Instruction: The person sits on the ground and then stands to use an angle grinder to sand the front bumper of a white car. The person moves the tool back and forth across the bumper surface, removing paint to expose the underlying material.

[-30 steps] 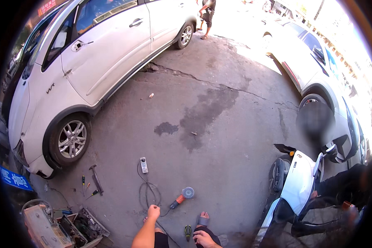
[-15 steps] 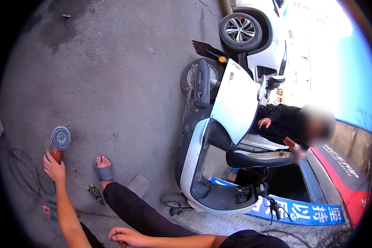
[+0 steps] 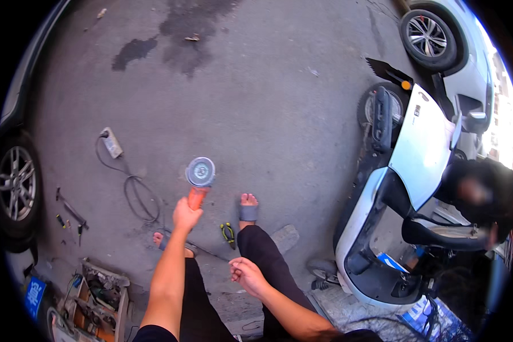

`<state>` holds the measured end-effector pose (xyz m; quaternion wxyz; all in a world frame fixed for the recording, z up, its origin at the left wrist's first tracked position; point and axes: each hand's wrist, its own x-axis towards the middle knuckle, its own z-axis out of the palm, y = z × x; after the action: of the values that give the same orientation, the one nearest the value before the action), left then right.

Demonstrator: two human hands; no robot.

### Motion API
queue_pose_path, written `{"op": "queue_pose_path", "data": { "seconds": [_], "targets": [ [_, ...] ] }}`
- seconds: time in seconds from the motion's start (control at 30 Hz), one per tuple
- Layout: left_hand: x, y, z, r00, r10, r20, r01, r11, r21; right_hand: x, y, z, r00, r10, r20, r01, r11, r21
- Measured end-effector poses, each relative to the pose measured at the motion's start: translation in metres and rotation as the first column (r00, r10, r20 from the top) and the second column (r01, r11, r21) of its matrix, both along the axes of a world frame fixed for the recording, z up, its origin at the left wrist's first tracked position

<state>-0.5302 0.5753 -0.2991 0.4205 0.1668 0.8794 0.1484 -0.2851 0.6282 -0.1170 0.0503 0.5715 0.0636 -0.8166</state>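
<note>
Far left of the left fingers, apart from them on the ground: hammer [image 3: 71, 210]; nearer, white power strip [image 3: 114, 145] and a loosely looped black cord [image 3: 134, 177]. Left hand [image 3: 187, 215]: fingers wrapped around the orange body of the grinder [image 3: 200, 174], gripping it from behind the disc. Grinder thus lies just ahead of these fingers, above the ground. Long axis runs forward from the fist, leaning slightly right; disc end points away from the person, round face up, rear end hidden in the hand. Est. handling: rigid, fairly heavy, weight toward the head; body firm, perhaps slick if oily; disc likely brittle. Best hold: around the body, fingers clear of the disc. Between the two hands, on the ground: pliers [image 3: 230, 240], untouched. Right hand [image 3: 248, 276]: fingers loosely curled, a dark cord meeting their tips; cannot tell whether pinched. Well right of these fingers: white scooter [image 3: 419, 145].
</note>
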Motion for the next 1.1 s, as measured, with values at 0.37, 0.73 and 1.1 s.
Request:
{"op": "queue_pose_path", "data": {
  "seconds": [0.37,0.73,1.1],
  "targets": [
    [-0.001,-0.001,0.479,0.995,-0.088,0.054,0.048,0.859,0.509,-0.150,0.096,0.248,0.534,0.420,-0.734,-0.141,0.900,0.412],
    [0.003,-0.114,0.688,0.871,0.381,-0.309,-0.117,0.774,0.622,-0.242,0.135,0.529,0.279,0.596,-0.753,0.432,0.622,0.653],
    [0.055,-0.389,0.582,0.294,0.945,0.141,-0.672,0.099,0.734,-0.361,-0.059,0.698,-0.154,0.521,-0.839,0.764,0.602,0.233]
  ]
}}
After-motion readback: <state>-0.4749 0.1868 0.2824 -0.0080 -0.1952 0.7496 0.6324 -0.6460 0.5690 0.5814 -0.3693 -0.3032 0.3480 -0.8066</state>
